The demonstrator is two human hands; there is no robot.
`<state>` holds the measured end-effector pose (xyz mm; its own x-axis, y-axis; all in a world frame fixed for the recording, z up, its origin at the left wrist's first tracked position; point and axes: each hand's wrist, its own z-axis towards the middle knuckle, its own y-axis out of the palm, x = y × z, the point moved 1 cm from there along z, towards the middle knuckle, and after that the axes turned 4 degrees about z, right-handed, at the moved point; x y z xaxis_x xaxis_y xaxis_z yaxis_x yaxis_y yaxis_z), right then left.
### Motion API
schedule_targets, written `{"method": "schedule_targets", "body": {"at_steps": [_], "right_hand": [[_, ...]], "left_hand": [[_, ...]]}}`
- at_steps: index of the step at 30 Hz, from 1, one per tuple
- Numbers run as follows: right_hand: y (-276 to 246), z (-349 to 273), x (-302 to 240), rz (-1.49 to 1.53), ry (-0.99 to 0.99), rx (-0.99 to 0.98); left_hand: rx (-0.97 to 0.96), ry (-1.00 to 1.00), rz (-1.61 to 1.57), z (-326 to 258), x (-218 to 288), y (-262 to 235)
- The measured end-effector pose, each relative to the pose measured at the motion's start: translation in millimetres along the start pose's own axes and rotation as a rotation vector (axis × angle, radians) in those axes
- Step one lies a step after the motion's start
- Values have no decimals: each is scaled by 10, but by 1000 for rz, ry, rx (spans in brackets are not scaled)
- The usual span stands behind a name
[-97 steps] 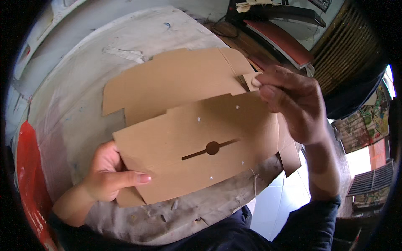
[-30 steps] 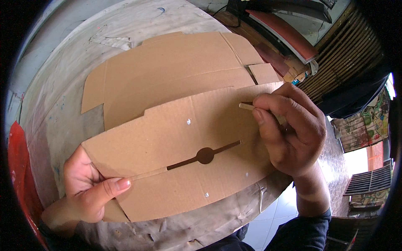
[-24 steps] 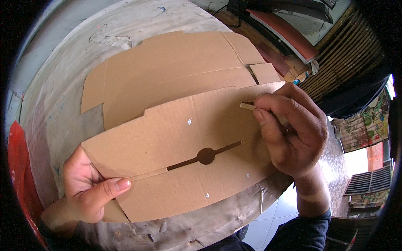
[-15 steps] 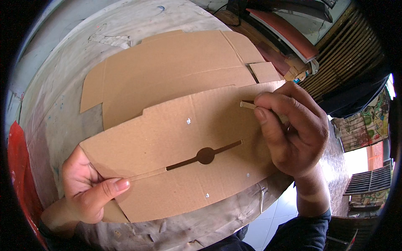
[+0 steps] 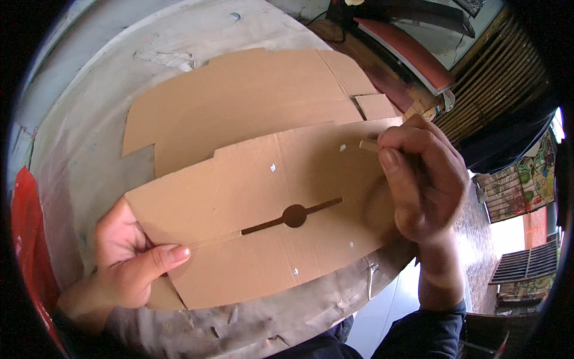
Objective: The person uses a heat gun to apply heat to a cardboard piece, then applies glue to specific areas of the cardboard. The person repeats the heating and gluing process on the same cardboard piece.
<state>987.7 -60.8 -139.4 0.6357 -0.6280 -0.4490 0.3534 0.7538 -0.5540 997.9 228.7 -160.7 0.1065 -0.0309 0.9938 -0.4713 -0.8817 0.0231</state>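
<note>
A flat brown cardboard blank (image 5: 251, 185) with creases, a straight slot and a round hole at its middle lies tilted before me. My left hand (image 5: 131, 257) grips its left edge, thumb on top and fingers underneath. Between the thumb and forefinger of my right hand (image 5: 424, 179) is a small thin strip (image 5: 369, 145), pale and perhaps cardboard. Its tip hovers just over the right part of the blank, beside a small white dab (image 5: 342, 147). A few similar white dabs (image 5: 273, 167) dot the surface. Most of the strip is hidden by my fingers.
Another cut cardboard piece (image 5: 245, 84) lies behind, on a worn, cloth-like pale cover (image 5: 89, 149). Something red (image 5: 30, 233) hangs at the left edge. At the back right are a red-topped flat object (image 5: 406, 54) and a slatted rack (image 5: 490, 78).
My right hand has drawn the strip slightly right and away from the board, uncovering a white dab where its tip was. The blank has shifted a little; my left hand keeps its grip.
</note>
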Motion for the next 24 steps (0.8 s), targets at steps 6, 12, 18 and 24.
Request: {"method": "schedule_targets", "body": {"at_steps": [6, 12, 18, 24], "right_hand": [[-50, -16, -22, 107, -29, 32], [-29, -38, -69, 34, -23, 134], [117, -119, -268, 214, 202, 288], [280, -155, -222, 243, 361, 421]], "left_hand": [[46, 106, 9, 29, 72, 64], [-4, 47, 106, 71, 91, 15], [-55, 185, 126, 37, 41, 18], [-93, 225, 123, 44, -16, -55]]}}
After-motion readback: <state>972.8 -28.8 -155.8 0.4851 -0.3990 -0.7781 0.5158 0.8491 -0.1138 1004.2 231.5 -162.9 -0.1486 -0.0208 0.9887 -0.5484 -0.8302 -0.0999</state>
